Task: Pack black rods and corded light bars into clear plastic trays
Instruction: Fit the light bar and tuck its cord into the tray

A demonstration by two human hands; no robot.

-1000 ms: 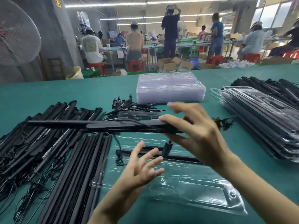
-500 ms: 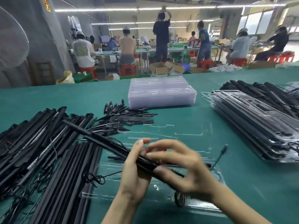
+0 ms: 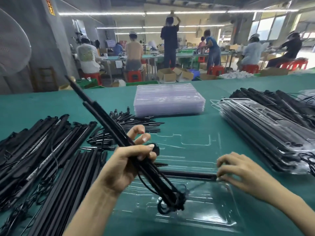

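My left hand is curled round a bundle of corded light bars, thumb across the top and two fingers lifted loose above it; the bars slant up and away to the far left from my grip, and their cords hang in a tangled loop below my palm, over the near part of the clear plastic tray that lies flat on the green table straight in front of me. My right hand is off to the right of the left one, fingers bent downward with their tips on the right end of a single black rod that lies crosswise in the tray; I cannot tell whether the fingers pinch it or only press on it. To the left of my left hand lie a heap of more corded bars and, nearer me, a row of plain black rods. Beyond my left hand is a scatter of small black connector pieces, and past those a neat stack of empty clear trays. To the right of my right hand sits a stack of filled trays, with loose black bars behind it.
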